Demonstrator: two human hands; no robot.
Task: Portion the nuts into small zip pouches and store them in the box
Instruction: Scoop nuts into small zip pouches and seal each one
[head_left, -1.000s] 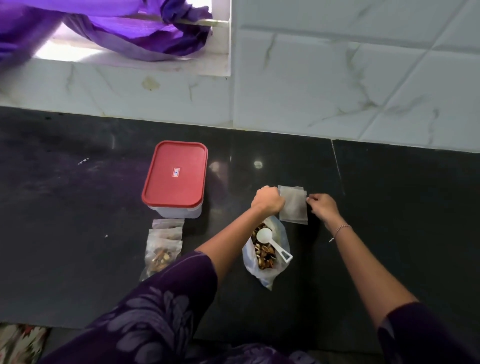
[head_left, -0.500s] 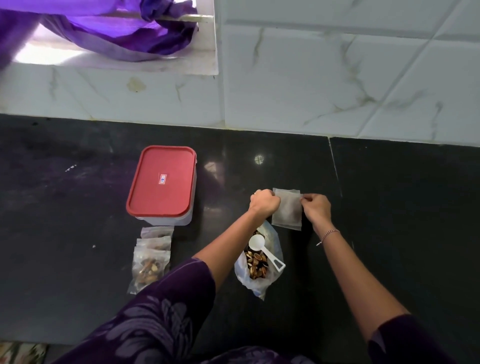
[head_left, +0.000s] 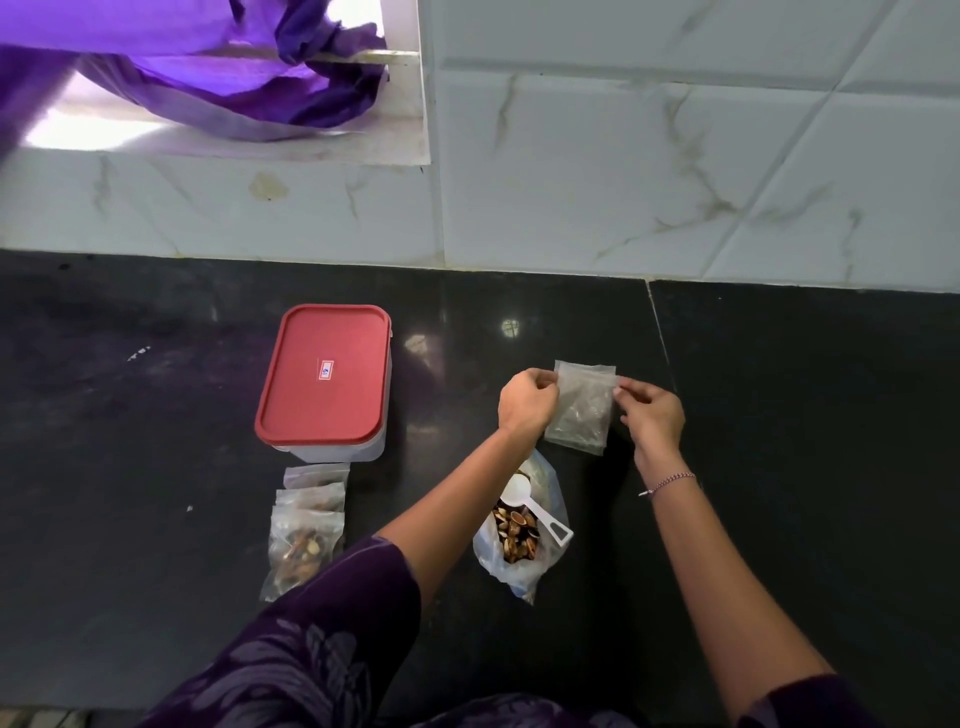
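Head view: left hand (head_left: 527, 402) and right hand (head_left: 652, 413) pinch empty pouch (head_left: 581, 410) at top corners.

Open counter (head_left: 156, 441) runs wide left of the box (head_left: 324, 379) and right of the right hand (head_left: 652, 415); a narrower lane lies between the box and the left hand (head_left: 527, 402). An empty pouch (head_left: 582, 410), pinched by both hands, spans the gap between them. The box is lidded — no way in from above. Filled pouches (head_left: 306, 525) crowd its near side. The left forearm crosses the bag (head_left: 519, 566), and a scoop (head_left: 535, 506) lies in its mouth. The wall (head_left: 675, 182) closes the far edge.
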